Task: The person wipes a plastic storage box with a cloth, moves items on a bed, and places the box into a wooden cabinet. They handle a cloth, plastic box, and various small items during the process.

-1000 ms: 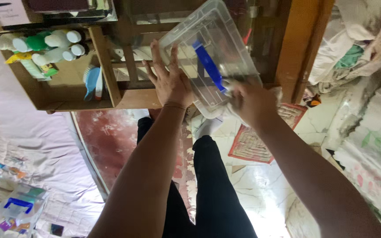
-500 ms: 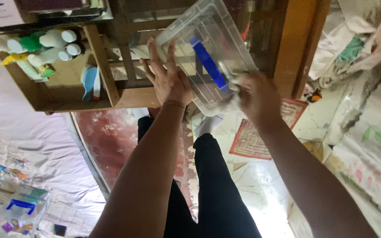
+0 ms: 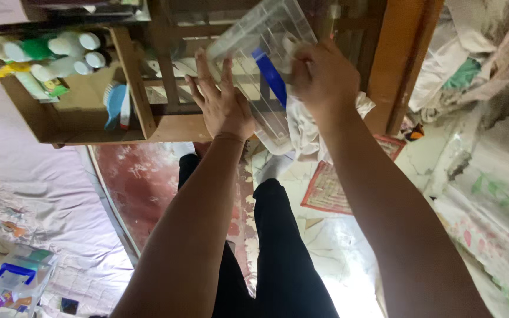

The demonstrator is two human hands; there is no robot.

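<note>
A clear plastic storage box with a blue handle is held up in front of a wooden shelf unit. My left hand presses flat against the box's left side, fingers spread. My right hand is closed on a white cloth and presses it against the upper right part of the box. The cloth hangs down below that hand.
The wooden shelf holds white and green bottles and a blue brush. A second clear box with a blue handle sits on a pale bedsheet at lower left. My dark-trousered legs stand on a tiled floor with a patterned mat.
My right hand with the cloth has moved up the box, from its lower right edge to the upper part. My left hand stays flat on the box.
</note>
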